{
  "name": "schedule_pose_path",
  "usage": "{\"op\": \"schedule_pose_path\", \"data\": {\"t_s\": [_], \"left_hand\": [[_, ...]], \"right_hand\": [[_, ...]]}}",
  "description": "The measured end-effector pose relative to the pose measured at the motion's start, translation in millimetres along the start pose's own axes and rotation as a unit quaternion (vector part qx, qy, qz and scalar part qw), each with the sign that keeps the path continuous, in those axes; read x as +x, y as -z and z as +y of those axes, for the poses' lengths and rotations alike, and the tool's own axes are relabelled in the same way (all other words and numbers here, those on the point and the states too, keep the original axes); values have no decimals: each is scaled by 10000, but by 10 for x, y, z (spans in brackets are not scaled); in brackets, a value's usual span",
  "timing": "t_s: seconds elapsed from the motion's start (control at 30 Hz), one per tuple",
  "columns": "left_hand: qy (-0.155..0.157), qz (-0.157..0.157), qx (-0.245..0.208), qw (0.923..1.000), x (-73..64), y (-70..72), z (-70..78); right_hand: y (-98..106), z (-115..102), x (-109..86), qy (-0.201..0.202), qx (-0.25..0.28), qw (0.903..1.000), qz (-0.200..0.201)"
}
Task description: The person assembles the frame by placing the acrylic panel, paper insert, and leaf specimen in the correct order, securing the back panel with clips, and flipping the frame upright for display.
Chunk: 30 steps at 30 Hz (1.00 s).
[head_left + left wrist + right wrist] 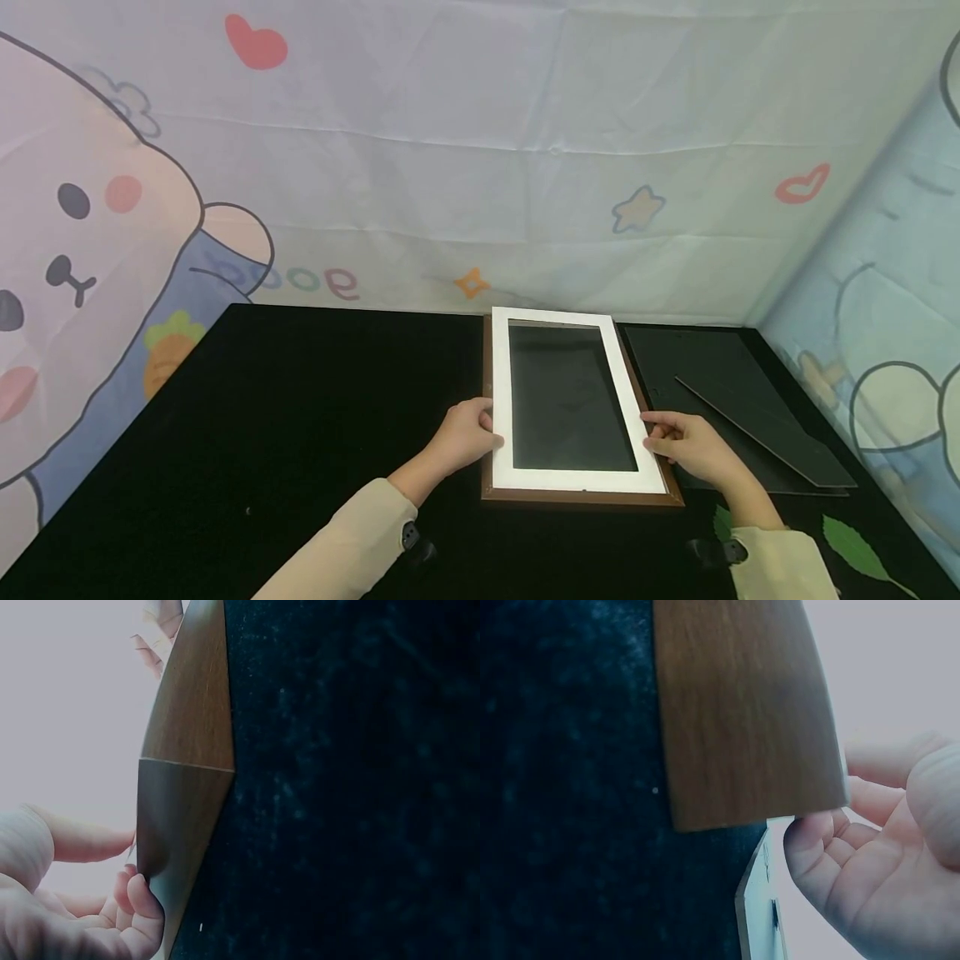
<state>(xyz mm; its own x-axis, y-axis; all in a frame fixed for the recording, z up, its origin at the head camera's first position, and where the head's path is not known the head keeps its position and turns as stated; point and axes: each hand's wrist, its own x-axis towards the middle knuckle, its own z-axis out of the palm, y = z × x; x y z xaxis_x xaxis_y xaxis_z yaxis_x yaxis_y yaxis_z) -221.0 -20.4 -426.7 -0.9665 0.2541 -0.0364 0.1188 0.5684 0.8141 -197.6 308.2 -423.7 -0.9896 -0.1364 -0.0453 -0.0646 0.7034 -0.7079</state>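
Observation:
A white picture mat (577, 480) with a rectangular opening lies over a brown wooden picture frame (581, 500), whose rim shows along the near edge and the sides. My left hand (462, 435) pinches the mat's left edge, thumb on top. On the opposite side, my right hand (692, 446) holds the right edge between thumb and fingers. From the left wrist, the frame's wooden corner (187, 705) appears beside the curled fingertips (142, 896). The right wrist view has the frame's wooden side (746, 712) close to the fingers. Dark surface shows through the mat's window.
Right of the frame lies a dark flat board (697, 350), with a second dark panel (780, 442) standing up at a slant over it. A green leaf (855, 546) and part of another leaf (722, 523) are near the right sleeve. A printed cloth (450, 125) hangs behind the black table (360, 375).

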Motion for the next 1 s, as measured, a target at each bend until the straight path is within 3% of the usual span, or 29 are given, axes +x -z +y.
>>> {"op": "schedule_pose_path", "data": {"t_s": [0.57,1.0], "left_hand": [[9,-251,260,9993,2,10,66],[75,-222,114,9997,-10,36,90]], "right_hand": [[-10,-16,-6,125,-404,9991,-23],[-48,-42,-11,320,-768,9965,77]]}}
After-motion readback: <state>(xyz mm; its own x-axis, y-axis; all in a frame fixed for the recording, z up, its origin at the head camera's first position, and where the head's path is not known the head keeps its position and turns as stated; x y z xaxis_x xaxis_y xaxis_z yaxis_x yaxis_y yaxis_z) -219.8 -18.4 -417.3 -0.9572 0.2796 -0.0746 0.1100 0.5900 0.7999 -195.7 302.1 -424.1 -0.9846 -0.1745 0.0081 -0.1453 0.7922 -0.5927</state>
